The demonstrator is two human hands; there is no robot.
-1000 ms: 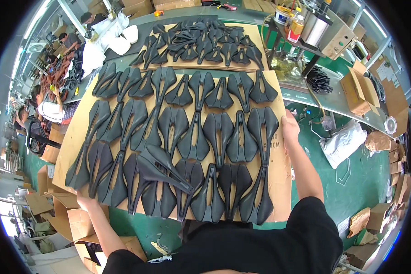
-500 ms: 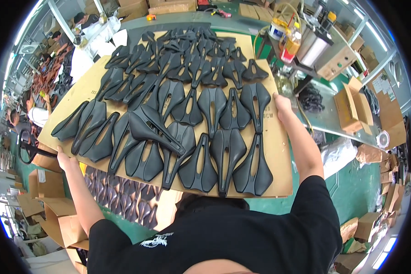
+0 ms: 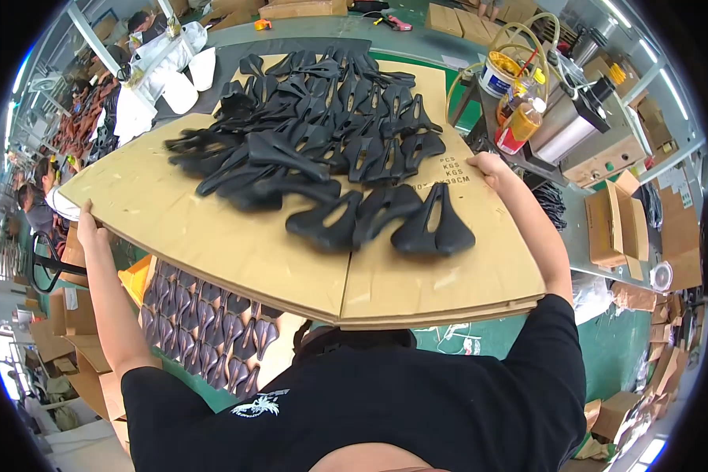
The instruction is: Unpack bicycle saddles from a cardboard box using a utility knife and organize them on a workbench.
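A large brown cardboard sheet (image 3: 252, 263), folded or layered along its near edge, slopes away in front of me. My left hand (image 3: 92, 228) is closed on its left edge and my right hand (image 3: 492, 169) on its right edge. Many black bicycle saddles (image 3: 434, 224), each with a slot down the middle, lie heaped on its far half. Several at the front and left are smeared by motion. The fingers under the sheet are hidden. Beyond the heap, a dark mat (image 3: 315, 49) covers part of a table.
More saddles (image 3: 204, 318) lie in rows below left. At right, a metal bench holds a bucket (image 3: 498, 75), plastic bottles (image 3: 519, 126), a machine box (image 3: 606, 149) and an open carton (image 3: 617, 220). Other people sit at far left. White sheets (image 3: 181, 93) lie beside the mat.
The saddles have slid away from me toward the far side and bunched up, baring the near part of the cardboard. The near edge has risen, and my left hand has moved up and left.
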